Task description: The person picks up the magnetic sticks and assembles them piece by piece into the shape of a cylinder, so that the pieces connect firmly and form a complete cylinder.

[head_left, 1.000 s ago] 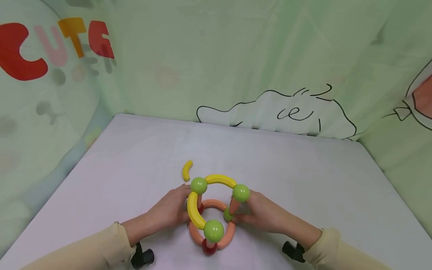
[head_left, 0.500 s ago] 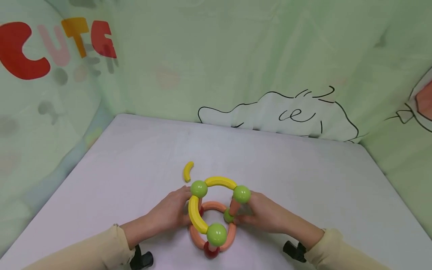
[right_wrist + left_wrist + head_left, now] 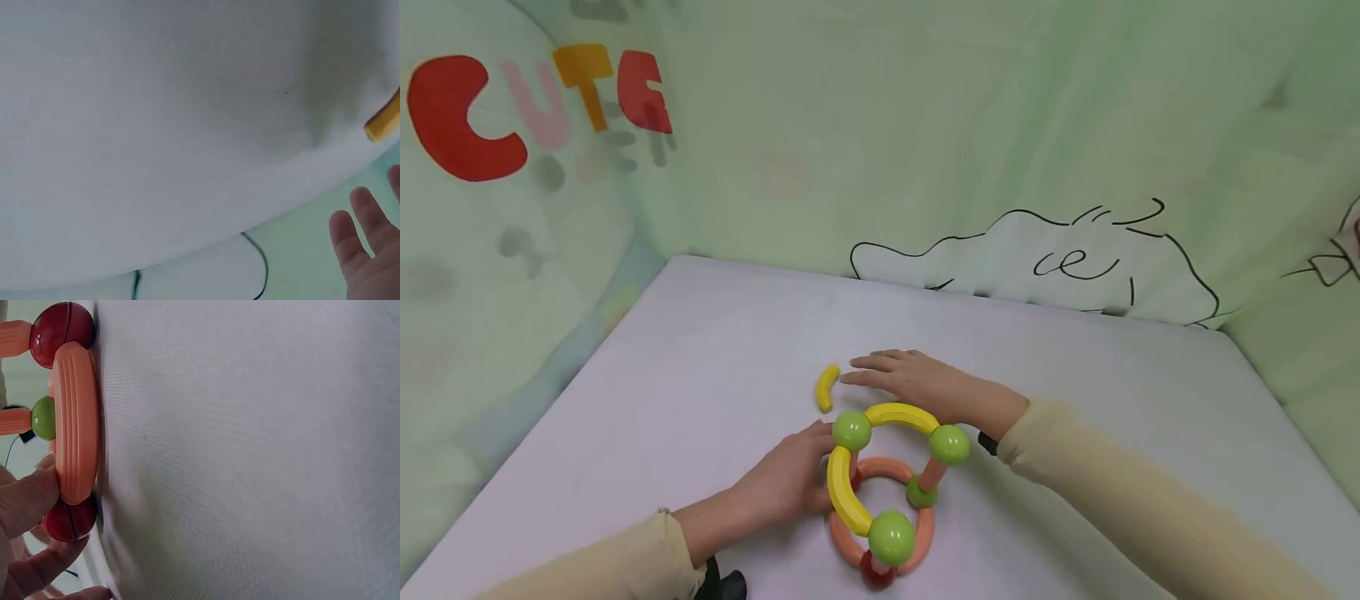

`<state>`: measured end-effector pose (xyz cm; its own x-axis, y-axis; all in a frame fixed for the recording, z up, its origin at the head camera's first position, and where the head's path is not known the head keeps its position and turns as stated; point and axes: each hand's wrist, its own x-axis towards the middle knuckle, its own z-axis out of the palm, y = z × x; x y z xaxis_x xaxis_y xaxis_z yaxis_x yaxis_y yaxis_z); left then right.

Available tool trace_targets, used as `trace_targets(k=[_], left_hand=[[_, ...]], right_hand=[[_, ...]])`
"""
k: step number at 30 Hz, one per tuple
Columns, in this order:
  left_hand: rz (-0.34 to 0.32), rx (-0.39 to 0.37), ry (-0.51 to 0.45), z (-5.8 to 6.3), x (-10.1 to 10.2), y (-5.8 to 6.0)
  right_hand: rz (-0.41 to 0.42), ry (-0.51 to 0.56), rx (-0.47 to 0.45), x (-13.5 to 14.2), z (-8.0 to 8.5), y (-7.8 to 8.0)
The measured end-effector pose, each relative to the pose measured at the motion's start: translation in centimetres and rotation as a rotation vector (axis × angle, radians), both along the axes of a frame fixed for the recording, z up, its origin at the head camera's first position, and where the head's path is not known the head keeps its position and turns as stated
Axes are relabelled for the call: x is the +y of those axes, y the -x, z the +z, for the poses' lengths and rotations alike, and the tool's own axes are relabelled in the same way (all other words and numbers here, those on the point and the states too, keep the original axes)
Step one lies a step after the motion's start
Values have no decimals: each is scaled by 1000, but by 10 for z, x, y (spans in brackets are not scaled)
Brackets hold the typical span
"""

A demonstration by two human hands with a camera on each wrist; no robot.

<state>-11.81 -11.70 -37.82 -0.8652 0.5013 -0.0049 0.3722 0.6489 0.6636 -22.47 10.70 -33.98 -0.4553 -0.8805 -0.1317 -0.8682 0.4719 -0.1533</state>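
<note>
A frame of toy balls and curved rods stands on the table: a lower ring of orange rods (image 3: 883,468), orange uprights (image 3: 932,475), green balls (image 3: 891,538) and yellow curved rods (image 3: 847,496) on top. The upper ring has a gap on its right side. My left hand (image 3: 782,479) grips the frame's left side low down, its thumb and fingers around a red ball (image 3: 67,522) and the end of an orange curved rod (image 3: 77,425). With fingers stretched out, my right hand (image 3: 921,385) hovers just right of a loose yellow curved rod (image 3: 826,388), apart from it.
The white tabletop (image 3: 730,333) spreads around the frame. Behind it hangs a pale green printed cloth (image 3: 925,125), with more cloth at both sides. A dark wrist-camera mount (image 3: 722,581) sits under my left wrist.
My right hand has let go of the frame's right side and reached forward and left, close to the loose yellow curved rod. My left hand keeps its hold on the frame.
</note>
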Motion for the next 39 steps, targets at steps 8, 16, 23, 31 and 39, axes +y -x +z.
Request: trace_targets(k=[8,16,23,31,39], left_hand=[[20,2,11,0,1,0],[48,-38,10,1,4,-5],[65,-35,14,2,5,-7],[72,-35,15,3,6,-8],[59,-3,12,3,6,-8]], right_hand=[[102,-100,96,-42,-10,24],[-5,-111,158,-30,-6,18],[-124,-118,134,9,-5,8],[-238,-109,124,50,-8,-11],[-374,-3,54,88,-6,-46]])
